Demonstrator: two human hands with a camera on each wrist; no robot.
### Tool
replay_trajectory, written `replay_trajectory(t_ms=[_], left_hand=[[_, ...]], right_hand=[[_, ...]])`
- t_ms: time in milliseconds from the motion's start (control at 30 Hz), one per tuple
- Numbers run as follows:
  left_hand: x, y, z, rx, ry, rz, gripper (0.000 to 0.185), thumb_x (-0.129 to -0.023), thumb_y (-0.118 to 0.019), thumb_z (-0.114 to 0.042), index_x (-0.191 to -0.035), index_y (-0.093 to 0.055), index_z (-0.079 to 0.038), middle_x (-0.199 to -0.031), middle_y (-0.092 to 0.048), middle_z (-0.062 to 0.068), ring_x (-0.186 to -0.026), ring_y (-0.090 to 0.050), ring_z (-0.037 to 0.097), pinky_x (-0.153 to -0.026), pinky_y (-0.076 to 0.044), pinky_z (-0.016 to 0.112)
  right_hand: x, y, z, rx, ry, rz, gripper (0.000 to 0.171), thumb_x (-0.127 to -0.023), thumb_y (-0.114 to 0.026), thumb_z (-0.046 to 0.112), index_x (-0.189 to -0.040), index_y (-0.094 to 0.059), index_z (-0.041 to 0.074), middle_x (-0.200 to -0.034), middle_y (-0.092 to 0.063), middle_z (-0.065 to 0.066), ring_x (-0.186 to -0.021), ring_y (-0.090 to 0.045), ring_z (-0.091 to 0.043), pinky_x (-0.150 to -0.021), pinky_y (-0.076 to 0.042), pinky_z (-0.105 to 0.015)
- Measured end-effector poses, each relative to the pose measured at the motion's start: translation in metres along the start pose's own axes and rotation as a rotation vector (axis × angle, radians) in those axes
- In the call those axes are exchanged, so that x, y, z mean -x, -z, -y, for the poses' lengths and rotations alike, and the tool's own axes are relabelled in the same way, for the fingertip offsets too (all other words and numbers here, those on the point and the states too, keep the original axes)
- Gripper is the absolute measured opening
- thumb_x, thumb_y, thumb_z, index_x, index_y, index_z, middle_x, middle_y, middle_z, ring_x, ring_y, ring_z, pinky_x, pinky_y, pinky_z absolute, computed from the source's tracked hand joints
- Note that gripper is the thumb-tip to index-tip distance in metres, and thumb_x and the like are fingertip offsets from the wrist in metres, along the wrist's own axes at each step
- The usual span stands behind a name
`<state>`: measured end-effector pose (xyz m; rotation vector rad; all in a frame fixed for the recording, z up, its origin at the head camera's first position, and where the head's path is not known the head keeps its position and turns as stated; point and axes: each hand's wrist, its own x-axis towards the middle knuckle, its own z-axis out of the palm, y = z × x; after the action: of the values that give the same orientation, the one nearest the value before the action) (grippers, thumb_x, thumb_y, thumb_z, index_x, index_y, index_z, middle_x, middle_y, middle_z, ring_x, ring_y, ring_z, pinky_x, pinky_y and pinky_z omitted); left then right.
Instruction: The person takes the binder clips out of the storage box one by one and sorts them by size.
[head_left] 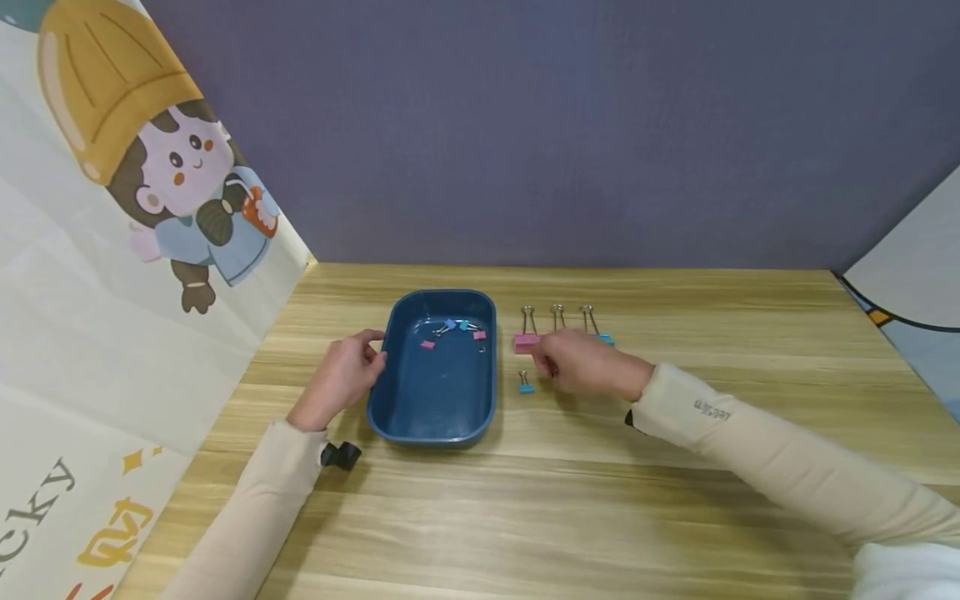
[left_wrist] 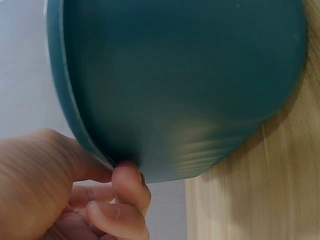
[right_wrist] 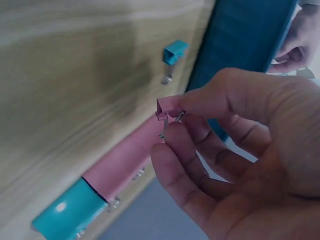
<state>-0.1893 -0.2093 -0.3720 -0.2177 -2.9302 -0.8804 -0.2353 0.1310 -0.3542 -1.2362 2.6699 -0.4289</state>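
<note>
My left hand (head_left: 341,375) grips the left rim of a dark blue plastic bin (head_left: 427,400), thumb and fingers pinching its edge in the left wrist view. Between the thumb and fingertips of my right hand (head_left: 592,362) is a small pink binder clip (right_wrist: 168,105), held by its wire handles. This hand hovers over a row of large binder clips. A large pink binder clip (head_left: 523,343) shows at the row's left, and a teal one (right_wrist: 70,212) at its other end; the hand partly hides the row. A small teal binder clip (head_left: 527,388) lies just left of the hand.
Inside the bin lie several small binder clips: a purple one (head_left: 450,324), a teal one (head_left: 464,326) and pink ones (head_left: 480,336). A grey-blue partition (head_left: 525,167) stands along the back of the wooden table (head_left: 525,517). A printed cloth (head_left: 90,333) borders its left side.
</note>
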Motion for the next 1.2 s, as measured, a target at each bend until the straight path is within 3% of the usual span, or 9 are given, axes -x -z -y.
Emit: replay_trajectory(t_ms=[267, 467, 967, 1200], left_hand=[[-0.001, -0.001, 0.001, -0.006, -0.003, -0.001, 0.035, -0.089, -0.058, -0.004, -0.121, -0.056, 0.009, -0.07, -0.06, 0.005, -0.054, -0.052, 0.014, -0.051, -0.045, 0.03], [-0.001, 0.0, -0.001, -0.003, 0.013, 0.007, 0.035, -0.09, -0.058, -0.005, -0.122, -0.055, 0.009, -0.07, -0.06, 0.005, -0.053, -0.053, 0.014, -0.05, -0.045, 0.03], [-0.002, 0.0, -0.003, -0.003, 0.02, 0.015, 0.035, -0.09, -0.058, -0.005, -0.122, -0.055, 0.008, -0.07, -0.06, 0.005, -0.053, -0.052, 0.014, -0.051, -0.045, 0.03], [-0.001, 0.0, -0.002, -0.006, 0.024, 0.01, 0.035, -0.09, -0.058, -0.005, -0.122, -0.055, 0.008, -0.07, -0.06, 0.005, -0.053, -0.052, 0.014, -0.052, -0.045, 0.03]], right_hand=[[-0.002, -0.016, -0.004, -0.025, 0.003, 0.026, 0.03, -0.065, -0.057, -0.018, -0.063, -0.052, 0.012, -0.057, -0.041, 0.008, -0.058, -0.039, -0.011, -0.068, -0.038, -0.035], [-0.004, -0.023, -0.006, -0.04, 0.024, 0.015, 0.03, -0.059, -0.05, -0.019, -0.061, -0.049, 0.011, -0.057, -0.036, 0.008, -0.056, -0.035, -0.009, -0.056, -0.033, -0.026], [-0.008, -0.032, -0.006, -0.089, 0.077, -0.012, 0.023, -0.071, -0.061, -0.015, -0.073, -0.061, 0.008, -0.07, -0.055, 0.0, -0.063, -0.046, -0.011, -0.059, -0.042, -0.026], [-0.009, -0.037, -0.003, -0.081, 0.119, -0.051, 0.02, -0.068, -0.063, -0.011, -0.077, -0.062, 0.007, -0.075, -0.056, -0.001, -0.069, -0.047, -0.013, -0.064, -0.044, -0.027]])
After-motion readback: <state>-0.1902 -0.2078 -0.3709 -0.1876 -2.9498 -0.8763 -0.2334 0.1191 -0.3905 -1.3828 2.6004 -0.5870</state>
